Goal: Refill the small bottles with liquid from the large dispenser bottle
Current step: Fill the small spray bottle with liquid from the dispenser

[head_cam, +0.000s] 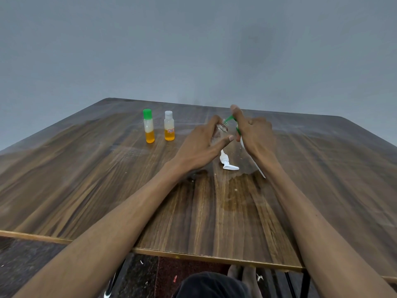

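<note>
My left hand [199, 145] grips a small clear bottle [222, 127], tilted with its threaded neck pointing up and right. My right hand [254, 134] pinches a green piece [229, 118] right at that neck; I cannot tell whether it is a cap or a funnel. A white pump head [227, 163] lies on the table just below my hands, and a thin white tube [261, 173] slants out from under my right wrist. Two small bottles stand upright to the left, both part full of orange liquid: one green-capped [149, 126], one white-capped [169, 126]. No large bottle body is clearly visible.
The wooden table [86, 179] has a wet-looking patch [234, 198] in front of my hands. Its near edge runs across the bottom, with dark floor and my feet below. A plain grey wall stands behind the far edge.
</note>
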